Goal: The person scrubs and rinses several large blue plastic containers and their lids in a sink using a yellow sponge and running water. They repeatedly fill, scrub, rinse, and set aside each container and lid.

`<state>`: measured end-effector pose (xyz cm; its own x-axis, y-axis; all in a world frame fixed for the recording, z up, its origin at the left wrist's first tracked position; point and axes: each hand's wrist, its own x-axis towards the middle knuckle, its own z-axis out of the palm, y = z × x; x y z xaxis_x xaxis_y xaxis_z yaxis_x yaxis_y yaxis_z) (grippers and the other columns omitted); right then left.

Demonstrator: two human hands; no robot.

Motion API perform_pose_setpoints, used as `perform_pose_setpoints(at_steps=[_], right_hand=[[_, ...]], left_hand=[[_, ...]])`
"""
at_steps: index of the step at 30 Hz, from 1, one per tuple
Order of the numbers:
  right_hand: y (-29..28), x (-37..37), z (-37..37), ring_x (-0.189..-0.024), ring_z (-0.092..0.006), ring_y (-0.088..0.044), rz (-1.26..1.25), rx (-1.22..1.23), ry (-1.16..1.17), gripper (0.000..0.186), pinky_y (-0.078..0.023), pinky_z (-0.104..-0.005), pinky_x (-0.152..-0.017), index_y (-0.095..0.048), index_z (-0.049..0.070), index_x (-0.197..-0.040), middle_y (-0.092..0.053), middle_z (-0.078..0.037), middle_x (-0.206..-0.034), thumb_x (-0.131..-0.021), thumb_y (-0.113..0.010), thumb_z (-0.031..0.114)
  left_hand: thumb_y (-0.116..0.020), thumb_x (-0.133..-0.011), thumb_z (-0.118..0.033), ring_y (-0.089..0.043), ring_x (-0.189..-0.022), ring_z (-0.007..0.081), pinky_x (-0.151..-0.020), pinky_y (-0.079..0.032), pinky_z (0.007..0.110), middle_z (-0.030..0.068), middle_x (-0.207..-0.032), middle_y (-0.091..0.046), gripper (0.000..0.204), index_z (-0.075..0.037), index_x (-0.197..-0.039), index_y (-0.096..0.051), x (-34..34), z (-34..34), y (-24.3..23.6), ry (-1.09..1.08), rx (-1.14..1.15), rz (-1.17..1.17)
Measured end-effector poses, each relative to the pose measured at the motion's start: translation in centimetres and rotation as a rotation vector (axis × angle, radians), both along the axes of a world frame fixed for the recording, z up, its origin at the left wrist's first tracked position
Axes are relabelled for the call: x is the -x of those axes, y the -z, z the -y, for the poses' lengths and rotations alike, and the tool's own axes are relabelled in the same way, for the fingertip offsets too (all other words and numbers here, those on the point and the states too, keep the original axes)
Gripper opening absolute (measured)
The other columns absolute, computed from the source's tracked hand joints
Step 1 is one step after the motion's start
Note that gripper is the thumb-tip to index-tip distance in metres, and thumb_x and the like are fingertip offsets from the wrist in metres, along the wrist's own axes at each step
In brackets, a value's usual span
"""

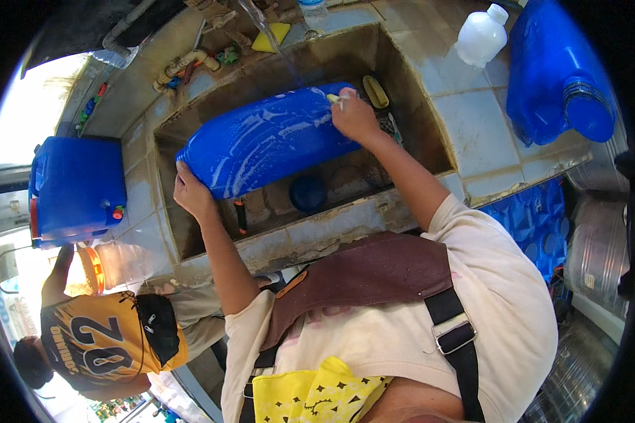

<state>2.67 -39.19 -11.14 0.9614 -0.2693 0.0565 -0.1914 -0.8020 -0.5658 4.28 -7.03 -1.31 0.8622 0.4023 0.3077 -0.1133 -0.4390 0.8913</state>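
Observation:
A long blue plastic container (261,141) lies on its side across the sink (437,137), streaked with white suds. My left hand (190,192) grips its left end, fingers curled at the edge. Near the right end, my right hand (354,118) is closed on a small yellow sponge (333,98), mostly hidden by the fingers, pressed to the soapy surface. A stream of water (279,49) falls behind the container. Below it in the sink are a round blue cap (308,193) and a tool with an orange and black handle (240,216). A yellowish oblong piece (376,92) rests at the far right inside.
On the right ledge stand a white bottle (481,37) and a blue capped jug (554,77). Another blue container (81,189) sits on the left ledge. A yellow sponge (271,37) lies behind the sink, near pipes (183,69). Another person (106,342) is at the lower left.

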Motion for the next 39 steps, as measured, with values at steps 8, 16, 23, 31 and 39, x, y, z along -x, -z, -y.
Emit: perform_pose_setpoints(at_steps=[8,16,23,31,39], right_hand=[[0.0,-2.6,-2.2,-0.104,-0.0323,-0.059,0.198,-0.024,-0.039,0.035,-0.045,-0.0435,-0.086,-0.057,0.004,-0.116,-0.061,-0.015,-0.116,-0.092,-0.045,0.026],[1.7,5.4,1.6,-0.1,-0.0318,-0.052,0.473,0.262,-0.337,0.028,-0.04,-0.0457,-0.085,-0.059,0.004,-0.11,-0.061,-0.011,-0.107,-0.086,-0.055,0.017],[-3.8,1.1,-3.0,-0.114,-0.0385,-0.046,0.868,-0.074,0.108,0.041,-0.033,-0.0461,-0.1,-0.048,0.004,-0.129,-0.05,-0.022,-0.121,-0.089,-0.048,0.013],[-4.0,-1.6,3.5,-0.106,-0.0331,-0.054,0.498,-0.494,0.552,0.036,-0.039,-0.0411,-0.096,-0.05,-0.001,-0.121,-0.057,-0.021,-0.111,-0.099,-0.038,0.025],[1.1,-1.4,-2.3,-0.114,-0.028,-0.049,0.684,-0.501,0.272,0.042,-0.04,-0.0396,-0.097,-0.041,0.001,-0.135,-0.048,-0.018,-0.129,-0.1,-0.034,0.023]], left_hand=[[-0.049,-0.096,-0.038,-0.058,-0.07,0.017,-0.068,-0.048,0.033,0.012,-0.081,-0.067,0.05,0.009,-0.097,-0.066,1.0,-1.3,1.4,-0.02,-0.087,-0.042],[-0.051,-0.096,-0.034,-0.058,-0.072,0.0146,-0.069,-0.048,0.03,0.0087,-0.082,-0.067,0.046,0.008,-0.1,-0.066,0.8,-1.6,0.5,0.003,-0.03,-0.052],[-0.052,-0.094,-0.032,-0.057,-0.086,0.0176,-0.078,-0.047,0.034,0.0141,-0.092,-0.064,0.043,0.01,-0.102,-0.061,-5.4,12.9,-7.3,0.601,0.081,-0.446],[-0.052,-0.091,-0.04,-0.061,-0.1,0.0381,-0.085,-0.049,0.044,0.0285,-0.108,-0.061,0.053,0.007,-0.115,-0.054,-6.4,24.5,-10.8,0.802,-0.495,-0.388],[-0.046,-0.095,-0.039,-0.059,-0.092,0.0451,-0.078,-0.047,0.052,0.0332,-0.094,-0.061,0.048,0.007,-0.106,-0.055,-7.2,22.4,-5.9,0.833,-0.82,0.016]])
